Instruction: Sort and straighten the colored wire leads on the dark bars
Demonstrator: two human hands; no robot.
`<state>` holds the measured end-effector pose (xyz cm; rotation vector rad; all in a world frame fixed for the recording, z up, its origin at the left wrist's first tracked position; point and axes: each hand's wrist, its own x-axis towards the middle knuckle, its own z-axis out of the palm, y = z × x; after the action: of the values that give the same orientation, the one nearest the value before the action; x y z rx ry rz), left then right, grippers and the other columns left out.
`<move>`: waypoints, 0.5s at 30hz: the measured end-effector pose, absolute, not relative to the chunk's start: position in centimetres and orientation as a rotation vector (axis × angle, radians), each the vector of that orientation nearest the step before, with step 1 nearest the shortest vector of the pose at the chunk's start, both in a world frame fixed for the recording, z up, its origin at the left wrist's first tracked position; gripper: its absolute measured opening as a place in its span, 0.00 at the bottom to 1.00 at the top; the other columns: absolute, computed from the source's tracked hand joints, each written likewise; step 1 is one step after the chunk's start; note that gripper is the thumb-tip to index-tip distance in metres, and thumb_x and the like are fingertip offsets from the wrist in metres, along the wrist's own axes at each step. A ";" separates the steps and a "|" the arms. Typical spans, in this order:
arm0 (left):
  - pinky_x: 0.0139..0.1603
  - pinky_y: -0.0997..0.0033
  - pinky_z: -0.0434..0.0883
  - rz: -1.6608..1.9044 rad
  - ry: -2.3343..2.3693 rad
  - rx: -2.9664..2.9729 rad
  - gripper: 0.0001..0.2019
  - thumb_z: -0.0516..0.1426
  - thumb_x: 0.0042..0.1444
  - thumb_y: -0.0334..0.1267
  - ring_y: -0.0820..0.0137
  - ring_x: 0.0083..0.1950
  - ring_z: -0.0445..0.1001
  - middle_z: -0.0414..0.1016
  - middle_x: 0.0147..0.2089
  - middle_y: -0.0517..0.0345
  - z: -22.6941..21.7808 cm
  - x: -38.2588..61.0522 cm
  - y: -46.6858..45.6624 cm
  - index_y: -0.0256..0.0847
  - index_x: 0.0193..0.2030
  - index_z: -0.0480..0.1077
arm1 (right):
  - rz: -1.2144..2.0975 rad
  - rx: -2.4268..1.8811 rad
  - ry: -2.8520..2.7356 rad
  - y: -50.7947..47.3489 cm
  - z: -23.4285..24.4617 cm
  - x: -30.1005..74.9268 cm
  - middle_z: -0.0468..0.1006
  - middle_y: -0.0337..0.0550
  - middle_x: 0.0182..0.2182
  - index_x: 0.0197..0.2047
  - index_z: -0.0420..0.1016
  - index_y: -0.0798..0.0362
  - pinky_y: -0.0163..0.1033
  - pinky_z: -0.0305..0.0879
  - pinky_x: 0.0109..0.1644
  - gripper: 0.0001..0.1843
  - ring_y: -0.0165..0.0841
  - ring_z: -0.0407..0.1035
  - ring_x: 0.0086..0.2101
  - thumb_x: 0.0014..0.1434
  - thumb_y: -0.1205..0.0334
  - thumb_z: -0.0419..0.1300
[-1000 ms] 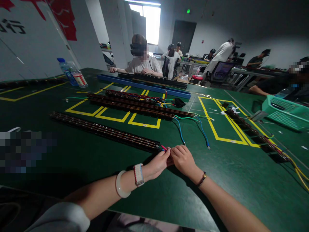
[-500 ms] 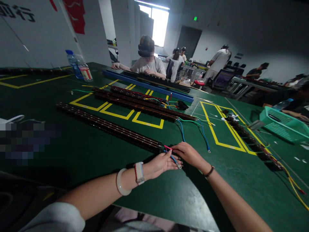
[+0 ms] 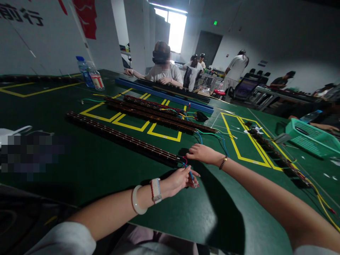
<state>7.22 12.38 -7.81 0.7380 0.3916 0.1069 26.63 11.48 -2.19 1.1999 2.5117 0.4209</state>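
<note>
A long dark strip (image 3: pixel 127 140) with copper-coloured lines lies on the green table, its near end at my hands. From that end come a short red wire (image 3: pixel 185 162) and a blue wire (image 3: pixel 191 174) with a metal ring terminal (image 3: pixel 196 185). My left hand (image 3: pixel 178 181), palm turned up, pinches the blue wire between thumb and fingers; the other fingers curl beneath. Just above it, my right hand (image 3: pixel 203 154) is closed at the strip's end beside the red wire. Its fingertips are turned down, and what they hold is hidden.
More dark strips (image 3: pixel 148 113) with coloured wires lie beyond, over yellow tape outlines. Two bottles (image 3: pixel 96 80) stand at the far left. A wired strip (image 3: pixel 278 154) and a green basket (image 3: pixel 313 138) are to the right. A co-worker (image 3: pixel 166 69) sits across the table behind a blue rail (image 3: pixel 164 95).
My right hand has shifted up and left towards the strip's end. The red wire, stretched straight before, now curves. My left fingers, flatter before, have curled around the blue wire.
</note>
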 end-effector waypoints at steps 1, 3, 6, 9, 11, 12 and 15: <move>0.37 0.70 0.66 0.109 0.384 0.731 0.20 0.47 0.64 0.48 0.72 0.30 0.73 0.72 0.28 0.53 -7.9 7.2 12.5 0.30 0.39 0.69 | 0.435 1.173 2.515 11.9 -2.3 26.7 0.71 0.44 0.35 0.48 0.67 0.52 0.38 0.57 0.40 0.11 0.32 0.64 0.35 0.64 0.70 0.51; 0.37 0.70 0.65 0.110 0.376 0.715 0.20 0.48 0.63 0.48 0.72 0.29 0.72 0.71 0.27 0.54 -8.0 7.3 12.5 0.30 0.38 0.69 | 0.437 1.158 2.526 12.5 -2.6 27.0 0.70 0.44 0.35 0.47 0.67 0.52 0.38 0.57 0.41 0.10 0.32 0.63 0.35 0.65 0.69 0.50; 0.37 0.70 0.66 0.101 0.388 0.708 0.20 0.45 0.65 0.46 0.72 0.29 0.73 0.71 0.27 0.53 -8.1 7.5 12.5 0.30 0.38 0.69 | 0.392 1.249 2.550 12.1 -3.4 27.2 0.71 0.44 0.35 0.47 0.67 0.52 0.38 0.57 0.42 0.10 0.32 0.64 0.35 0.65 0.69 0.50; 0.38 0.69 0.67 0.106 0.390 0.716 0.20 0.44 0.65 0.46 0.70 0.30 0.74 0.73 0.29 0.50 -8.2 7.7 12.4 0.30 0.39 0.68 | 0.346 1.478 2.606 10.3 -4.4 27.2 0.72 0.44 0.35 0.49 0.68 0.52 0.40 0.59 0.44 0.10 0.33 0.65 0.36 0.65 0.63 0.51; 0.39 0.68 0.68 0.126 0.380 0.724 0.20 0.44 0.65 0.46 0.70 0.31 0.74 0.73 0.29 0.49 -8.3 7.7 12.2 0.29 0.40 0.68 | 0.339 1.726 2.659 8.7 -5.3 27.1 0.74 0.45 0.38 0.50 0.68 0.52 0.41 0.61 0.46 0.13 0.35 0.67 0.39 0.65 0.58 0.52; 0.40 0.67 0.68 0.141 0.382 0.731 0.19 0.45 0.65 0.46 0.70 0.31 0.74 0.73 0.30 0.49 -8.3 7.7 12.1 0.30 0.40 0.68 | 0.343 1.869 2.678 7.8 -5.7 27.0 0.74 0.46 0.39 0.51 0.68 0.53 0.42 0.61 0.47 0.14 0.35 0.67 0.40 0.65 0.57 0.52; 0.42 0.65 0.70 0.183 0.415 0.758 0.16 0.46 0.65 0.43 0.70 0.33 0.75 0.74 0.32 0.49 -8.2 7.5 11.8 0.31 0.41 0.66 | 0.403 2.283 2.674 5.5 -7.2 26.9 0.75 0.47 0.41 0.51 0.69 0.53 0.43 0.63 0.49 0.13 0.35 0.68 0.42 0.66 0.59 0.51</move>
<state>7.55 11.77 -8.24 0.7585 0.4152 0.1830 26.86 5.51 -7.15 2.2827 2.6743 0.4026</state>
